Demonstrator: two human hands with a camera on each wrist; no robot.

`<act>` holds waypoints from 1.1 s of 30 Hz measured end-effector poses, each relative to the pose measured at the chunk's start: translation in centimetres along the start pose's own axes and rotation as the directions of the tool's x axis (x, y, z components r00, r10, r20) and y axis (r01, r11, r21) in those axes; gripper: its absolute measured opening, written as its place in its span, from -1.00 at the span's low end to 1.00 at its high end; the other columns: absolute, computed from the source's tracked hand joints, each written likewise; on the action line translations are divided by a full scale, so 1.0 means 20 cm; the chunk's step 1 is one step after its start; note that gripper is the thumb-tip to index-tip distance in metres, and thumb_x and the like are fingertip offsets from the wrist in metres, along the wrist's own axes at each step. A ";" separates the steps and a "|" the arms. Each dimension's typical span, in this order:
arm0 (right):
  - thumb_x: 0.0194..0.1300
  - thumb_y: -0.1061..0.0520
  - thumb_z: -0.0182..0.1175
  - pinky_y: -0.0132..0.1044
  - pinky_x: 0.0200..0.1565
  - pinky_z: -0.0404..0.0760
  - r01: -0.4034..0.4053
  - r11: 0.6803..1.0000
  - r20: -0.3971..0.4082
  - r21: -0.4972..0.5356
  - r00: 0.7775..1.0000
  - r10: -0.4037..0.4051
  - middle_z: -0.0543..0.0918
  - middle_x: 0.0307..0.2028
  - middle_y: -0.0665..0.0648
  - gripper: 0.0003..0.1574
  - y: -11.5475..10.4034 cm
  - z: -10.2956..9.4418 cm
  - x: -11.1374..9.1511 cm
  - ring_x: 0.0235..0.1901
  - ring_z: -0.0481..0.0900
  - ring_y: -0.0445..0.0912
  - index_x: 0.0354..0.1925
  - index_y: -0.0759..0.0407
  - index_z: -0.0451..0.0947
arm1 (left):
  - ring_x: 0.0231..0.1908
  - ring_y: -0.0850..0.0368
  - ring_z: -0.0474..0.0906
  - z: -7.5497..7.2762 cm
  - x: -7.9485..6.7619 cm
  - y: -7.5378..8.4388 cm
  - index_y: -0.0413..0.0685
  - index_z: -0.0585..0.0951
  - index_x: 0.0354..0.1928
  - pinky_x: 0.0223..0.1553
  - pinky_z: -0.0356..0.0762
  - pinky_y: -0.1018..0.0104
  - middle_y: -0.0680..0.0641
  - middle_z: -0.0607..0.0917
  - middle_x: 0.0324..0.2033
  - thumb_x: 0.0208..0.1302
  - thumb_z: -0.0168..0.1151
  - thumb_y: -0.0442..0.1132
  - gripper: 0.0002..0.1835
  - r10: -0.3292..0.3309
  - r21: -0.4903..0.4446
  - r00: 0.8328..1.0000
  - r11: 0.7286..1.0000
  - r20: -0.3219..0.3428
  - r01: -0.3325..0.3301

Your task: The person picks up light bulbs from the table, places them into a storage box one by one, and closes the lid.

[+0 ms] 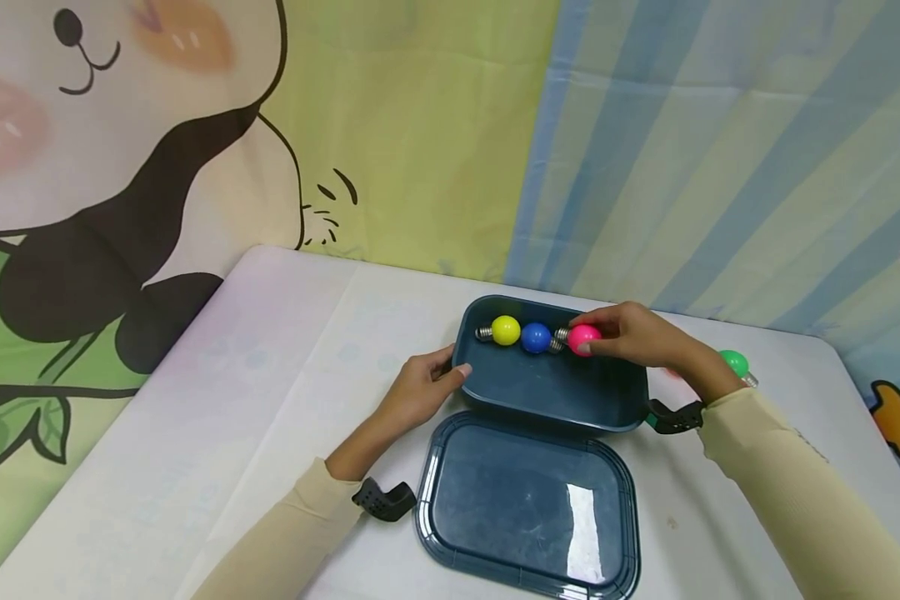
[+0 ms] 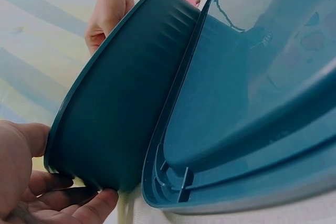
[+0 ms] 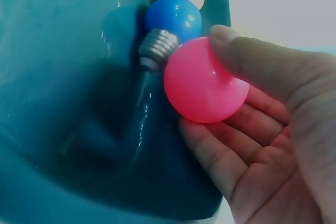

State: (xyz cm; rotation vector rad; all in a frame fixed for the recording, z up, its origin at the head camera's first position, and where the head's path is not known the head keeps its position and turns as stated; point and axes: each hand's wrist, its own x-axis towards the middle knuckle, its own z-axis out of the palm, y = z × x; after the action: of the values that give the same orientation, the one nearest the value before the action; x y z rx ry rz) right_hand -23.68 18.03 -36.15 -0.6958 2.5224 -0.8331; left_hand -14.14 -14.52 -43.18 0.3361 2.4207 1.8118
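Note:
My right hand (image 1: 633, 333) pinches a pink light bulb (image 1: 585, 339) between thumb and fingers over the far right part of a dark blue-green plastic container (image 1: 540, 383). In the right wrist view the pink bulb (image 3: 202, 85) overlaps the blue bulb beside it. A yellow bulb (image 1: 506, 331) and a blue bulb (image 1: 536, 337) lie in a row along the container's far wall, metal bases showing. My left hand (image 1: 420, 390) grips the container's left end, its thumb at the rim and its fingers against the outer wall, as the left wrist view shows.
The container's lid (image 1: 525, 500) lies on the white table (image 1: 270, 467) in front of it. Right of the container is a green bulb (image 1: 734, 362), and a reddish thing shows partly behind my right wrist. A patterned cloth (image 1: 420, 125) hangs behind the table.

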 end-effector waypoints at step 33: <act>0.29 0.07 0.32 -0.21 -0.14 0.62 0.051 0.991 0.069 -0.125 0.997 -0.043 0.62 -0.06 0.14 -0.46 0.00 0.01 0.02 -0.15 0.52 0.00 0.17 0.28 0.54 | 0.20 0.00 0.46 0.00 0.00 0.01 -0.27 0.32 0.38 0.08 0.52 0.16 -0.20 0.48 0.25 0.43 0.16 -0.07 -0.38 -0.002 0.008 1.000 1.000 0.000 0.002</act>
State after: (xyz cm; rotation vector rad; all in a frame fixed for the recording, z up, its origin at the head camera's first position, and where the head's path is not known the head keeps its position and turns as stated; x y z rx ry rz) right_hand -23.96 17.81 -36.37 -0.8124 2.5251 -0.6586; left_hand -14.06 -14.52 -43.07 0.3341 2.4279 1.8026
